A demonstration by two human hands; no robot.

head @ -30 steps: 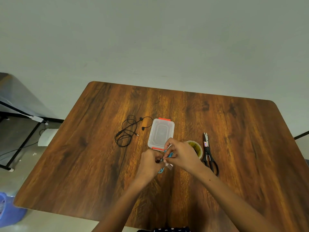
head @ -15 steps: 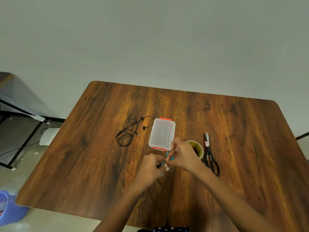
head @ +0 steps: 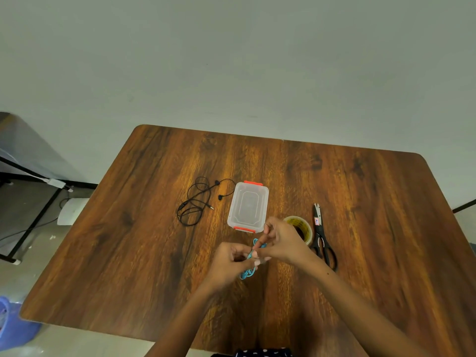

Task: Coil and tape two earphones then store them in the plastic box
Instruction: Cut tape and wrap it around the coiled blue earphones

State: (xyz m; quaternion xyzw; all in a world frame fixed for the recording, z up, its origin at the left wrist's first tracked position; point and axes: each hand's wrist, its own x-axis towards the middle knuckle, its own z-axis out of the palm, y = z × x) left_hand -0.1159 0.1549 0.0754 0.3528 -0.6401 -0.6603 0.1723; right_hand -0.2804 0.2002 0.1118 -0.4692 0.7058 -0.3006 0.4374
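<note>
Both the left hand (head: 233,261) and the right hand (head: 279,240) pinch the blue earphone (head: 248,273) with curled fingers. The scissors (head: 322,235) bear a small label (too blurred to read), and print on the tape roll (head: 300,225) is unreadable too.

On the worktop (head: 360,228) I see the box (head: 248,206) at centre, loose earphones (head: 198,202) to its left, tape (head: 300,226) right and nearer, scissors (head: 322,237) just right of the tape.

We hold both forearms angled inward from 6 o'clock. Left hand (head: 231,261) and right hand (head: 279,242) meet fingertip to fingertip, fingers curled, apparently pinching blue earphones (head: 248,271).
</note>
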